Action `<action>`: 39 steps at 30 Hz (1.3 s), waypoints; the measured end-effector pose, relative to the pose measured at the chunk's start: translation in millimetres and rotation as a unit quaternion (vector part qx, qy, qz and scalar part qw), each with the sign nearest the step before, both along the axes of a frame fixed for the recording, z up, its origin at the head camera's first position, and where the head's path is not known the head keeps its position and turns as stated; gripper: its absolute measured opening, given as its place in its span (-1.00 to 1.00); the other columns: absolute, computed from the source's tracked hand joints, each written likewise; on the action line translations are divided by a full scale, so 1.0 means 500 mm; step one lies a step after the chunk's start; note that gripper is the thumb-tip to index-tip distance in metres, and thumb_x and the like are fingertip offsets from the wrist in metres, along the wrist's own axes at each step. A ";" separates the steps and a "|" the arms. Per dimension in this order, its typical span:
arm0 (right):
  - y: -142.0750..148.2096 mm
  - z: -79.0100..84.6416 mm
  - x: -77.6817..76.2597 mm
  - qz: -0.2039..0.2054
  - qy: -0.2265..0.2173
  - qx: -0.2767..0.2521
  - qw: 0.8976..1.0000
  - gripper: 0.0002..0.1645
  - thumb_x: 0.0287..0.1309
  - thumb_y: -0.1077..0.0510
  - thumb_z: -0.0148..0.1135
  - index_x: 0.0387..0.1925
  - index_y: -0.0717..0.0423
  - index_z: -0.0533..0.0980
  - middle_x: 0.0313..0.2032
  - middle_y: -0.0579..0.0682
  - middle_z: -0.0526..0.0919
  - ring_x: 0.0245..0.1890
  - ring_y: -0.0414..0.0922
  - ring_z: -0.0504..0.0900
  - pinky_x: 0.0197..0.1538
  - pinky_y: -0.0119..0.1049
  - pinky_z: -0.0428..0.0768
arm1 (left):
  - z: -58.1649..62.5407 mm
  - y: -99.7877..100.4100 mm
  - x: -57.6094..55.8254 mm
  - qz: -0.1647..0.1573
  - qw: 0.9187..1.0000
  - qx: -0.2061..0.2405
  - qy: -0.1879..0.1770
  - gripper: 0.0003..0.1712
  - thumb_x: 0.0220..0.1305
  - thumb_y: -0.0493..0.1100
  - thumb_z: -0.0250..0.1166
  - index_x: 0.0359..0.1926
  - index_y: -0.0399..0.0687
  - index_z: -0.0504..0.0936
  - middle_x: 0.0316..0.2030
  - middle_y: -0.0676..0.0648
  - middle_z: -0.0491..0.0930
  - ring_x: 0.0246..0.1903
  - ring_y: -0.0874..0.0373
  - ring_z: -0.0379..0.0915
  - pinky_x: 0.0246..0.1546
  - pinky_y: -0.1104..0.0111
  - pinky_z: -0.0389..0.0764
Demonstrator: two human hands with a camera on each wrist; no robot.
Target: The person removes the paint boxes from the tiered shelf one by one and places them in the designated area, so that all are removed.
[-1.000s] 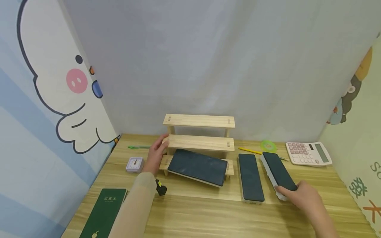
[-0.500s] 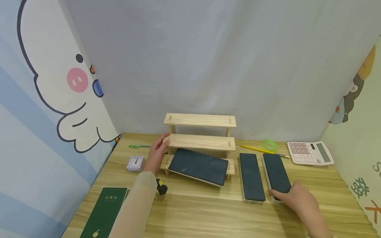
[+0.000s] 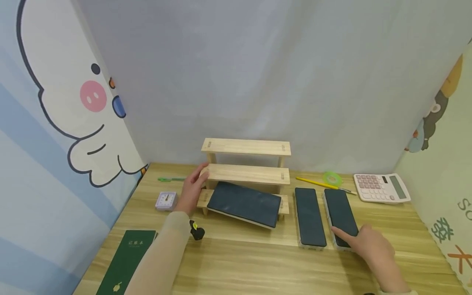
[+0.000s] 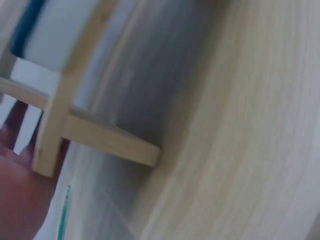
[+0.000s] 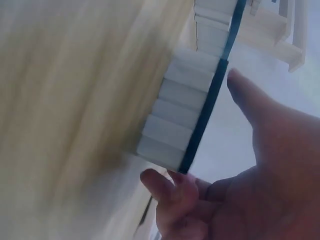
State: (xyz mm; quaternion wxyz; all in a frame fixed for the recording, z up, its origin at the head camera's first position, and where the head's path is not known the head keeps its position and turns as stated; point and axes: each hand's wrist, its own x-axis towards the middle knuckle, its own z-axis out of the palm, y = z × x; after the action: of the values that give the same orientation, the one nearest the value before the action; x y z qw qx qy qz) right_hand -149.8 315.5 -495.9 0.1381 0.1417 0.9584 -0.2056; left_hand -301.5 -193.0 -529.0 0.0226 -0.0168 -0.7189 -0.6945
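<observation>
My left hand (image 3: 194, 188) grips the left end of a three-tier wooden shelf (image 3: 246, 173), thumb at the middle board. Tilted across the lowest board lies a wide dark blue slab (image 3: 243, 204) with a pale edge. Two board erasers, each with a dark blue top and white layered underside, lie right of the shelf: the left eraser (image 3: 309, 217) and the right eraser (image 3: 340, 212). My right hand (image 3: 372, 247) is at the near end of the right eraser. In the right wrist view its thumb stands off the blue top, with loosely bent fingers beside the end of the eraser (image 5: 175, 110).
A white calculator (image 3: 382, 188), green tape roll (image 3: 332, 178) and yellow paintbrush (image 3: 318, 182) lie at the back right. On the left are a small clock (image 3: 166, 200), a green pen (image 3: 171, 179), a black trinket (image 3: 197, 232) and a green notebook (image 3: 127, 261).
The right eraser has come down flat and turned closer to parallel with the left one. My right hand has moved slightly left and loosened from it. My left hand stays at the shelf.
</observation>
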 end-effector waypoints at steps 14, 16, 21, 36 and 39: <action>-0.122 0.023 -0.052 0.186 0.171 -0.128 0.959 -0.07 0.33 -0.33 0.34 0.35 0.33 0.41 0.04 0.18 0.57 -0.22 -0.02 0.51 -0.21 -0.10 0.52 | -0.026 -0.034 0.075 -0.010 0.998 0.003 -0.067 -0.24 0.52 0.10 0.30 0.60 0.10 0.28 0.46 -0.03 0.38 0.47 0.07 0.22 0.46 0.13 0.25; -0.153 0.019 -0.060 0.212 0.180 -0.133 0.951 -0.07 0.31 -0.33 0.37 0.39 0.26 0.40 0.02 0.10 0.56 -0.23 -0.10 0.46 -0.24 -0.15 0.48 | -0.033 -0.036 0.088 -0.011 0.997 0.016 -0.072 -0.33 0.53 0.02 0.30 0.55 0.02 0.37 0.45 -0.04 0.39 0.45 0.07 0.24 0.45 0.14 0.27; -0.222 0.013 -0.081 0.260 0.187 -0.135 0.938 0.08 0.22 -0.40 0.40 0.51 0.17 0.30 0.24 0.14 0.47 -0.16 -0.04 0.52 -0.26 -0.12 0.52 | -0.046 -0.032 0.113 -0.008 0.998 0.017 -0.064 -0.43 0.52 -0.06 0.32 0.45 -0.09 0.50 0.49 -0.10 0.33 0.48 0.01 0.20 0.44 0.10 0.28; -0.357 0.014 -0.130 0.299 0.159 0.010 0.941 0.58 -0.22 -0.61 0.53 0.64 0.13 0.11 0.53 0.26 0.23 0.36 0.35 0.41 0.05 0.32 0.60 | -0.057 -0.026 0.123 0.002 0.999 0.008 -0.052 -0.42 0.49 -0.23 0.34 0.46 -0.17 0.49 0.51 -0.15 0.32 0.55 -0.05 0.08 0.49 0.17 0.18; -0.368 0.016 -0.137 0.296 0.152 0.026 0.943 0.57 -0.23 -0.60 0.55 0.61 0.18 0.14 0.51 0.26 0.27 0.32 0.36 0.44 0.02 0.29 0.61 | -0.057 -0.028 0.123 -0.001 0.999 0.005 -0.053 -0.42 0.49 -0.22 0.34 0.46 -0.14 0.49 0.50 -0.12 0.34 0.55 -0.04 0.08 0.48 0.18 0.21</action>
State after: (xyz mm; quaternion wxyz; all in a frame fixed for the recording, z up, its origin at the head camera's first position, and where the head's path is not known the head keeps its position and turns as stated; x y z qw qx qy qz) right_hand -218.1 131.4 -488.1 0.0420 -0.1782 0.9717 -0.1495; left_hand -240.2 -207.0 -557.8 -0.0166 0.0196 -0.7158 -0.6978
